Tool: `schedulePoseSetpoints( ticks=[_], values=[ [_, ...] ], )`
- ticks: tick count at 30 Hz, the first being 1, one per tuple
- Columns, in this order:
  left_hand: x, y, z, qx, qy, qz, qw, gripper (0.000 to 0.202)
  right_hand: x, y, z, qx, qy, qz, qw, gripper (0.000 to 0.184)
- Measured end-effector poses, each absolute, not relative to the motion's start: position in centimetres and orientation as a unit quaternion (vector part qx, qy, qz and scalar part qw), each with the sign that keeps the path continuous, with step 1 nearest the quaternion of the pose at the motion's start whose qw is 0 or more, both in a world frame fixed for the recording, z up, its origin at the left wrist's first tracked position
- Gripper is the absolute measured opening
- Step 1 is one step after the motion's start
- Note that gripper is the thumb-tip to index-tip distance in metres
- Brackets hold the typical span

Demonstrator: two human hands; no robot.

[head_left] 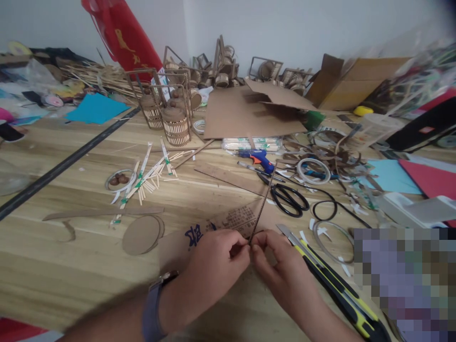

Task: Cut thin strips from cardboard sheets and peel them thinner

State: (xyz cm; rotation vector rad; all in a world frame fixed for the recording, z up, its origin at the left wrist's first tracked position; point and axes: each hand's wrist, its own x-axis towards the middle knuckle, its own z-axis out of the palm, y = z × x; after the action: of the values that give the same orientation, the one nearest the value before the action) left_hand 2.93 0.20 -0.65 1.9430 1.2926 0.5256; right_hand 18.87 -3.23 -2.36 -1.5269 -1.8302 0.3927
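Note:
Both hands meet low in the middle, pinching a thin brown cardboard strip (pixel 262 206) that stands edge-on and slants up to the right. My left hand (pixel 223 259), with a watch on the wrist, grips its lower end between thumb and finger. Right beside it, my right hand (pixel 281 263) pinches the same end, fingertips nearly touching the left ones. Under the hands lies a printed cardboard sheet (pixel 235 219) with blue and dark lettering. To the right of my right hand rests a yellow and black utility knife (pixel 335 285). Black-handled scissors (pixel 290 199) lie just beyond the strip.
Cardboard discs (pixel 141 234), a tape roll holding brown balls (pixel 120 180) and loose sticks (pixel 153 175) lie left. A blue glue gun (pixel 261 159) sits ahead, near stacked cardboard (pixel 242 114). Small bucket-like models (pixel 176 126) stand behind. A black cord (pixel 335 199) curls at right.

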Motion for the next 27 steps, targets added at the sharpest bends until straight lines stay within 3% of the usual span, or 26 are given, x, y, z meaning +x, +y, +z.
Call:
schedulePoseSetpoints(
  ticks=[10, 14, 21, 27],
  values=[
    [2.9, 0.3, -1.4, 0.782, 0.481, 0.207, 0.339, 0.015, 19.3, -3.0, -2.0, -0.571, -0.740, 0.142, 0.327, 0.018],
    [2.8, 0.2, -1.3, 0.762, 0.470, 0.239, 0.376, 0.014, 19.7, -2.9, -1.2, -0.550, -0.751, 0.151, 0.333, 0.020],
    [2.6, 0.5, -1.0, 0.657, 0.457, 0.317, 0.508, 0.015, 19.9, -3.4, -1.6, -0.483, -0.779, -0.045, 0.397, 0.007],
    [2.7, 0.2, -0.8, 0.654, 0.434, 0.342, 0.516, 0.015, 19.8, -3.8, -1.6, -0.453, -0.788, -0.105, 0.404, 0.006]
  ],
)
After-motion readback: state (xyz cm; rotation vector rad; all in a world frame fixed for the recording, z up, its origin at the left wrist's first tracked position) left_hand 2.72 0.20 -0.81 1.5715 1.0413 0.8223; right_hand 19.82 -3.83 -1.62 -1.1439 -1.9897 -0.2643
